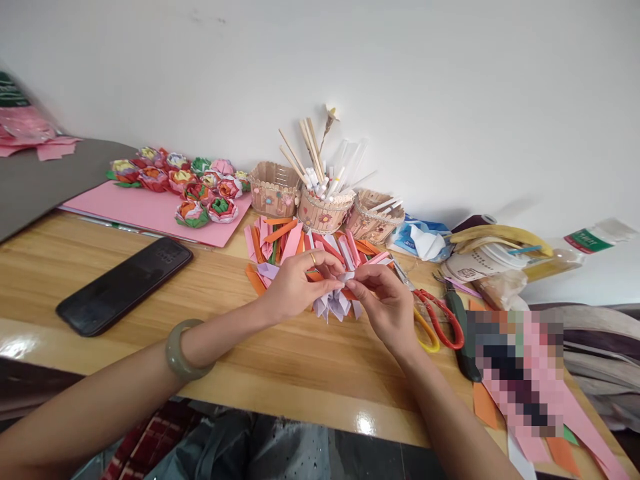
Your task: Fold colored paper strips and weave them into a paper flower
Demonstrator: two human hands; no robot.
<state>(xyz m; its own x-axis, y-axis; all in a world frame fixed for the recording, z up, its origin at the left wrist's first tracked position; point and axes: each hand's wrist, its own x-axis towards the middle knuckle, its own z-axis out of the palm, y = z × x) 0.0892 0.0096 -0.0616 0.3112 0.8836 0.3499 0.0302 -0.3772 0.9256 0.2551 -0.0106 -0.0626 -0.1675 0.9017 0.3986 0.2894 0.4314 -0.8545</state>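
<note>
LH (295,283) + RH (385,303), pinch grip on lilac paper (346,275) (sticks (310,143) in mid of 3 baskets (325,215))

Pale wood-grained tabletop (280,360); flat rectangular pink paper sheets (145,208); round folded-paper flowers (199,192) in red, orange, yellow, green, pink and white; tan slatted baskets (325,212) patterned with small flowers; scissors (440,319) with red handles; curved yellow banana (500,235); glossy black phone (125,283); round grey-green bangle (186,350).

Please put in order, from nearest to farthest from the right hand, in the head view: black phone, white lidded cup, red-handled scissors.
From the right hand:
1. Red-handled scissors, just right of it.
2. White lidded cup, farther right.
3. Black phone, far left.
</note>
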